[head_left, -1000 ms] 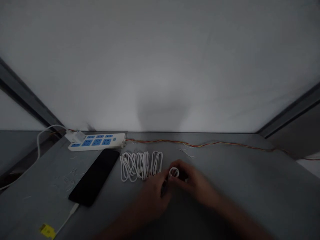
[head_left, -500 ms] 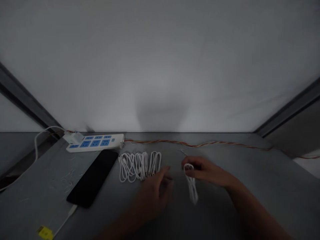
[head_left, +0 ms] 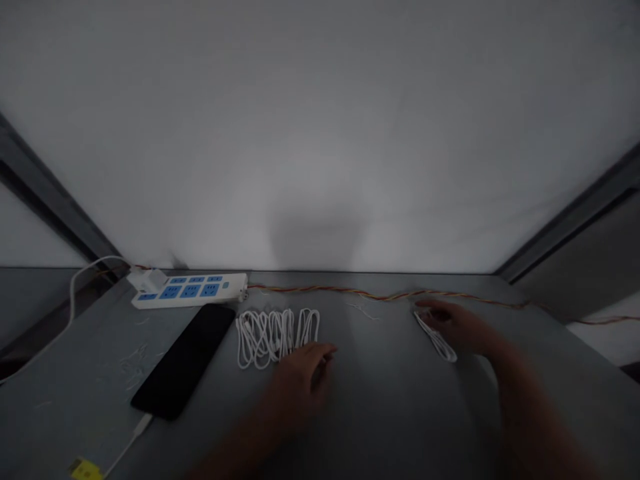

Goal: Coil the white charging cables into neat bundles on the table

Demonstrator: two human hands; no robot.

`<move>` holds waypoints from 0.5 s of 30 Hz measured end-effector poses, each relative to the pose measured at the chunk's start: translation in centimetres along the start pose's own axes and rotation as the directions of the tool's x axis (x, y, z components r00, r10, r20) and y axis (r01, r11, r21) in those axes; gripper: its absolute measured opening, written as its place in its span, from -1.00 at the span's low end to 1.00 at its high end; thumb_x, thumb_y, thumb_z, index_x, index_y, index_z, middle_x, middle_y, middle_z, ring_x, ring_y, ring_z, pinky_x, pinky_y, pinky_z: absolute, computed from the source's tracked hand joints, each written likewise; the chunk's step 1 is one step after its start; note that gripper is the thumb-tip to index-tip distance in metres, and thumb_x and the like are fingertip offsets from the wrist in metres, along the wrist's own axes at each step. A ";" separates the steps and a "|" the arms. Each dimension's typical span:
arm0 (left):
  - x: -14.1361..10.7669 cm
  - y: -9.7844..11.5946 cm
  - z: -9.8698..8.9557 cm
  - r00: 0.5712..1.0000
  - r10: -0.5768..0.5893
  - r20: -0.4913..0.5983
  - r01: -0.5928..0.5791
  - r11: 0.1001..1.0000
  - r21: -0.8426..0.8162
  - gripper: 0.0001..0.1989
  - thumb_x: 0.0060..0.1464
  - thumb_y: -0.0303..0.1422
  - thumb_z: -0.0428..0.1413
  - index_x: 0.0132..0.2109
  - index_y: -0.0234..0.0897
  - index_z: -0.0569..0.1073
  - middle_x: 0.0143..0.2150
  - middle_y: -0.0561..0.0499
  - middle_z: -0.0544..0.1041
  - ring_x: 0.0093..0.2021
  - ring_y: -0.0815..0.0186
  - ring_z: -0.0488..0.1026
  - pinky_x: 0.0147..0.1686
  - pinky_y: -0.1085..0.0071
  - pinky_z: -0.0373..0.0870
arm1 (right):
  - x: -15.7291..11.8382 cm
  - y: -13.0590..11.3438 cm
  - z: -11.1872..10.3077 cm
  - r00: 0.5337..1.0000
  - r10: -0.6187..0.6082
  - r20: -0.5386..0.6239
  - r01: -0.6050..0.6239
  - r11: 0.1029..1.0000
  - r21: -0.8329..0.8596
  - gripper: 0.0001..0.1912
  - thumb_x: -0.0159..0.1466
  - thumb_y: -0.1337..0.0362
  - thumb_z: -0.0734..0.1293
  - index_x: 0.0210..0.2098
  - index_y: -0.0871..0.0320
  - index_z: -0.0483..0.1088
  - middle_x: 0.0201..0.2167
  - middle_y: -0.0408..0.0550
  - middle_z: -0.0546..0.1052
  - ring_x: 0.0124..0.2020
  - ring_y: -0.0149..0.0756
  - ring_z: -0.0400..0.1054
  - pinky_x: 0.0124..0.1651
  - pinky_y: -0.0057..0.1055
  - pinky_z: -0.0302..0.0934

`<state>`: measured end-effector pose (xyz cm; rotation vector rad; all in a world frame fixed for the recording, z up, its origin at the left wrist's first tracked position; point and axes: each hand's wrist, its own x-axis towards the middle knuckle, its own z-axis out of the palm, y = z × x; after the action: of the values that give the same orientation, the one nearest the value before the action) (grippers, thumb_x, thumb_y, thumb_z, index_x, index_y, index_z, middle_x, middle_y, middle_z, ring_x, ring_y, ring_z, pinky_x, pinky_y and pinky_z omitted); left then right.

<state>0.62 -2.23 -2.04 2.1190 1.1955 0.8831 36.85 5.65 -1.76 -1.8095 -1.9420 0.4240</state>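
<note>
My right hand (head_left: pixel 453 323) is out on the right of the grey table, its fingers closed on the upper end of a coiled white cable (head_left: pixel 441 345). The coil's free end slants down toward me, at or close to the table top. My left hand (head_left: pixel 306 380) is loosely curled, with a gap between thumb and fingers and nothing visible in it. It rests beside the near edge of a row of several coiled white cables (head_left: pixel 260 337) and hides part of the rightmost coils.
Left of the coils lies a black phone (head_left: pixel 185 360) with a white charging cable (head_left: pixel 127 445) and yellow tag (head_left: pixel 86 469). Behind it is a white power strip (head_left: pixel 233 288) holding a charger (head_left: pixel 149 280). Twisted red-yellow wire (head_left: pixel 340 289) runs along the white back wall (head_left: pixel 320 133). Thin scraps (head_left: pixel 133 363) lie about.
My right hand has carried the coiled cable to the right and lowered it toward the table. My left hand has shifted slightly left, its fingers more curled than before.
</note>
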 end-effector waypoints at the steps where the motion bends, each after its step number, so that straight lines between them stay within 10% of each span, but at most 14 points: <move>1: 0.0 0.0 -0.1 1.000 0.005 -0.010 -0.005 1.000 0.011 -0.71 0.20 -0.45 -0.02 0.02 -0.25 0.47 -0.12 -0.09 0.59 -0.17 0.25 0.52 -0.12 0.34 0.40 | 0.1 0.2 -0.1 1.000 0.024 0.015 -0.024 1.000 -0.005 -0.63 0.16 0.15 0.30 -0.09 0.14 0.52 -0.52 -0.07 0.54 -0.50 -0.20 0.43 -0.44 -0.37 0.29; 8: 0.2 -0.5 -0.9 0.979 0.102 -0.178 -0.056 0.968 0.246 -0.73 0.21 -0.46 -0.04 -0.01 -0.22 0.46 -0.10 -0.08 0.56 -0.10 0.22 0.50 -0.06 0.27 0.40 | 0.9 -1.9 -0.1 0.973 0.074 -0.219 -0.103 0.986 -0.127 -0.67 0.26 0.23 0.22 -0.08 0.24 0.47 -0.24 0.15 0.57 -0.24 -0.06 0.49 -0.15 -0.20 0.34; 11: 0.7 -1.4 -2.1 0.951 0.135 -0.277 -0.004 0.904 0.427 -0.73 0.20 -0.49 -0.04 -0.03 -0.25 0.48 -0.12 -0.11 0.55 -0.09 0.16 0.46 -0.04 0.19 0.38 | 0.5 -5.2 0.9 0.940 -0.107 -0.325 0.062 0.987 -0.145 -0.68 0.32 0.20 0.17 -0.11 0.21 0.47 -0.23 0.13 0.56 -0.20 -0.08 0.47 -0.10 -0.20 0.34; 15: 1.2 -2.4 -3.5 0.965 0.076 -0.250 0.081 0.822 0.564 -0.71 0.21 -0.52 -0.06 -0.02 -0.26 0.48 -0.13 -0.10 0.55 -0.11 0.15 0.44 -0.05 0.17 0.35 | -1.0 -10.0 3.4 0.919 -0.351 -0.181 0.344 0.936 -0.071 -0.69 0.38 0.20 0.14 -0.11 0.17 0.47 -0.26 0.04 0.57 -0.26 -0.16 0.48 -0.17 -0.29 0.35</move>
<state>-2.79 0.40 -1.22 2.5136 1.7831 0.9033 26.58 3.98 0.37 -1.4225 -2.0866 0.0916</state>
